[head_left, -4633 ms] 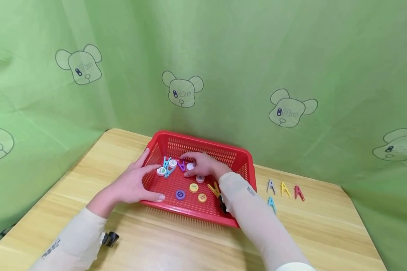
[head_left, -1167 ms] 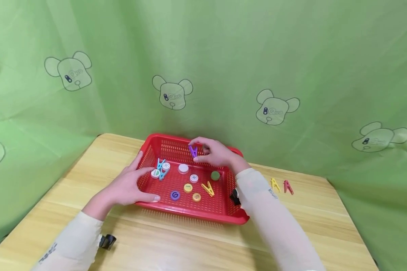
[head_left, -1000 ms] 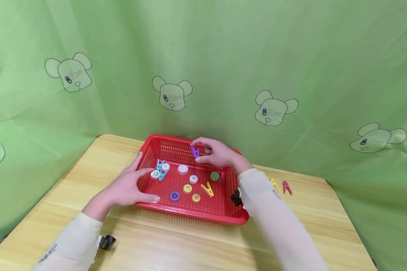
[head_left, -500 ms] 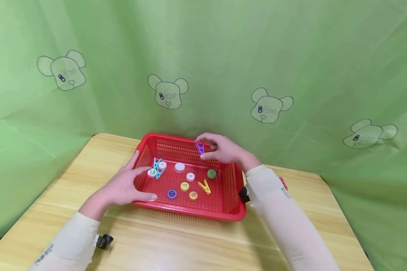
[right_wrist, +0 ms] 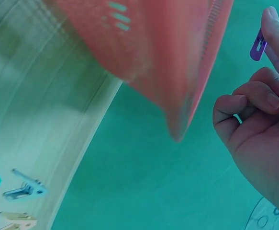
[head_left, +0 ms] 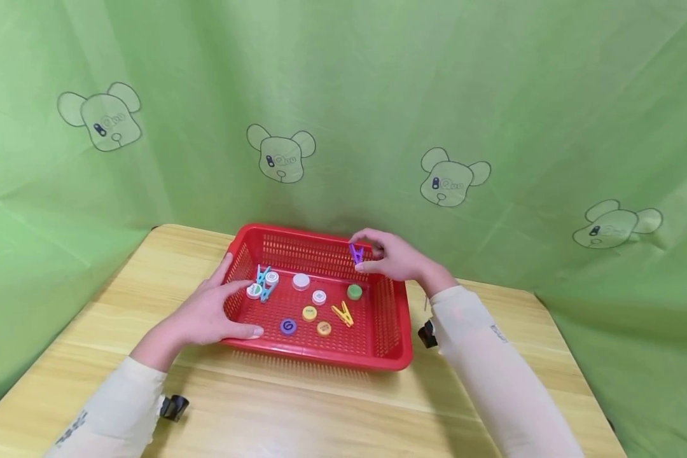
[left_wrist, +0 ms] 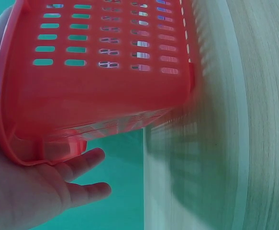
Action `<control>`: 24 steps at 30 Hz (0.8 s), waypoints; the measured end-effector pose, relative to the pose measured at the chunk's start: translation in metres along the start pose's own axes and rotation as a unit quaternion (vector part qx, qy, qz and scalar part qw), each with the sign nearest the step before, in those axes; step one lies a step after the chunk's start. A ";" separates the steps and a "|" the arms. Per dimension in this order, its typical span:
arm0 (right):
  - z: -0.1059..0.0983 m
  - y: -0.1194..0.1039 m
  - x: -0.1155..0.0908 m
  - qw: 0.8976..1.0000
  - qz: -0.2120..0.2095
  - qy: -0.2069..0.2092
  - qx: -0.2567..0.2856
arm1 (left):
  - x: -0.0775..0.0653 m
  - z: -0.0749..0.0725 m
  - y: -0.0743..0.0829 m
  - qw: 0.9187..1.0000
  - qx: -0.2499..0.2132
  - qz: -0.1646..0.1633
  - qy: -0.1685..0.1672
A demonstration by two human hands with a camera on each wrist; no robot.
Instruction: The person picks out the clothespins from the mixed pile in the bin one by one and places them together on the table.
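Observation:
In the head view my right hand pinches a purple clothespin between thumb and index finger, above the right back part of a red plastic basket. Its other fingers are curled in the right wrist view. My left hand holds the basket's left end, thumb over the front rim and a finger reaching inside. Down in the basket lie light-blue clothespins, a yellow clothespin, and several bottle caps, among them a green cap, a purple cap and a white cap.
The basket stands on a wooden table enclosed by green cloth. More clothespins, a pale-blue clothespin among them, lie on the table right of the basket. My right sleeve covers that area in the head view.
My right hand has lifted the purple clothespin from the basket floor and carried it rightward along the back. The left hand keeps its hold. The clothespins on the table have become hidden behind my arm.

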State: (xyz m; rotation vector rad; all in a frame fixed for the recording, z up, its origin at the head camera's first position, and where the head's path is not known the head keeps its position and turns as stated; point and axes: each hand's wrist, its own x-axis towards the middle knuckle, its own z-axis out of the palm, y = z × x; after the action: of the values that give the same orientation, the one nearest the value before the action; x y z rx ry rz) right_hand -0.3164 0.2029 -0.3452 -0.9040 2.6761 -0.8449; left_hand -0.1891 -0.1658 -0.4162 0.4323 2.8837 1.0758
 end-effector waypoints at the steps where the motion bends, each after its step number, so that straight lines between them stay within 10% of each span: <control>1: -0.001 0.002 -0.002 1.000 0.000 0.004 -0.001 | 0.000 0.000 0.000 1.000 -0.001 0.000 0.001; 24: -0.008 0.050 -0.056 0.997 0.054 0.048 0.030 | -0.001 -0.002 0.001 1.000 0.002 0.005 0.001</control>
State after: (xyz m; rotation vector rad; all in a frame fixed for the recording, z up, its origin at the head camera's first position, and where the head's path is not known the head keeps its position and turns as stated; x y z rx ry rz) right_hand -0.2994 0.2736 -0.3671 -0.7160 2.7365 -0.9616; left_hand -0.1883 -0.1664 -0.4146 0.4482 2.8881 1.0734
